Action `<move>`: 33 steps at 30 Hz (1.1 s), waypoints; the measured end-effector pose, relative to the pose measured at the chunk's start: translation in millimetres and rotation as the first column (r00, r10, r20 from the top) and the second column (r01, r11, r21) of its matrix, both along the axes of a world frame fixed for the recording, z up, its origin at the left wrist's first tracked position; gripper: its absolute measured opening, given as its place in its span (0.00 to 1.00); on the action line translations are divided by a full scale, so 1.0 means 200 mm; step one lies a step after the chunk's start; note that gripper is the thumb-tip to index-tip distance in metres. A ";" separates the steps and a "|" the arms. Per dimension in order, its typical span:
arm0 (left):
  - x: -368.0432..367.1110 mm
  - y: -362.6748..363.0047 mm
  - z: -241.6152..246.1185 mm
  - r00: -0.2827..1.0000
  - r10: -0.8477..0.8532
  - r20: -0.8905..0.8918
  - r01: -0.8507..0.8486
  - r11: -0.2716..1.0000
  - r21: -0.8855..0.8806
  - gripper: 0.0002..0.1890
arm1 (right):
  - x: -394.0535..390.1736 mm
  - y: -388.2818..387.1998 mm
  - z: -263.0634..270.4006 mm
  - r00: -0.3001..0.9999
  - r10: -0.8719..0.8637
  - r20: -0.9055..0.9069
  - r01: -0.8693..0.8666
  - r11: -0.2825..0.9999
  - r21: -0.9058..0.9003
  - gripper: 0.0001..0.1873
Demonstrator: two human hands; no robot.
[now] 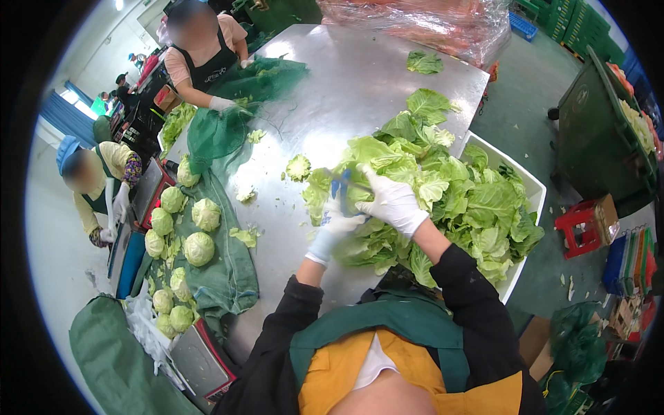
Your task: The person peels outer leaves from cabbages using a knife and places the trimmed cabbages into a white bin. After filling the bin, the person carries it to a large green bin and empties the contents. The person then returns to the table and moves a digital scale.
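Note:
Both my hands wear white gloves and hover over a heap of loose cabbage leaves [384, 155] on a stainless-steel table [332, 67]. My left hand [334, 225] is by a blurred blue object [340, 181], perhaps a handle; its exact grip is unclear. Just right of it is my right hand [391, 199], thumb and fingers spread, with a blurred grey, blade-like thing in front of its fingertips; whether it holds this cannot be told. A cut cabbage piece [299, 167] lies left of the heap. Trimmed cabbage heads [199, 249] rest on green mesh cloth [228, 259] farther left.
A white bin [537, 194] full of leaves adjoins the table at right. Across the table a person [207, 57] handles green netting [275, 80]; another person [98, 192] stands at left near scales. A green wheeled container [596, 135] and red stool [573, 228] stand on the floor right.

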State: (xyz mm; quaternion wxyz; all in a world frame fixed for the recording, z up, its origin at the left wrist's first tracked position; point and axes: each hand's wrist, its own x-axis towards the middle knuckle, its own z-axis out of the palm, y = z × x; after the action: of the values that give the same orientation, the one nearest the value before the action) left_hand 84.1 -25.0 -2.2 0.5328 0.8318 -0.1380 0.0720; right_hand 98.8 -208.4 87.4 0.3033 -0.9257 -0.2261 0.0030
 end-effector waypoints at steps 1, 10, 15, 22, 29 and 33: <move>0.01 0.00 0.00 1.000 -0.028 -0.002 0.028 0.999 -0.041 0.55 | 0.02 0.02 -0.07 0.989 0.017 0.148 -0.008 0.998 -0.059 0.31; -0.15 -0.14 0.14 0.987 0.112 0.113 -0.134 0.970 0.205 0.45 | 0.29 -0.04 -0.33 0.924 -0.366 -0.107 0.372 0.927 0.040 0.17; 0.00 0.00 0.02 0.991 0.089 -0.105 -0.113 0.961 -0.252 0.35 | 0.07 0.00 -0.26 0.833 -0.551 -0.041 0.548 0.814 0.193 0.28; 0.17 0.01 -0.01 0.968 0.000 -0.253 -0.086 0.940 -0.329 0.31 | -0.26 0.17 -0.38 0.682 -0.381 -0.624 0.669 0.669 0.322 0.37; -0.09 0.00 0.16 0.991 0.090 -0.102 -0.112 0.965 -0.236 0.42 | 0.10 -0.14 -0.17 0.927 0.022 -0.374 0.281 0.618 0.734 0.21; -0.15 -0.08 0.29 0.988 0.153 -0.014 -0.138 0.926 0.352 0.47 | 0.17 -0.18 -0.32 0.962 0.030 -0.272 0.124 0.839 0.530 0.29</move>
State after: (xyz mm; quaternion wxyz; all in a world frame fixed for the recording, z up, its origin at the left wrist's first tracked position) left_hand 54.7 -41.3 56.1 0.3721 0.9225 -0.0757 0.0685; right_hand 132.7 -244.6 22.7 0.5804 -0.7981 -0.1514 0.0571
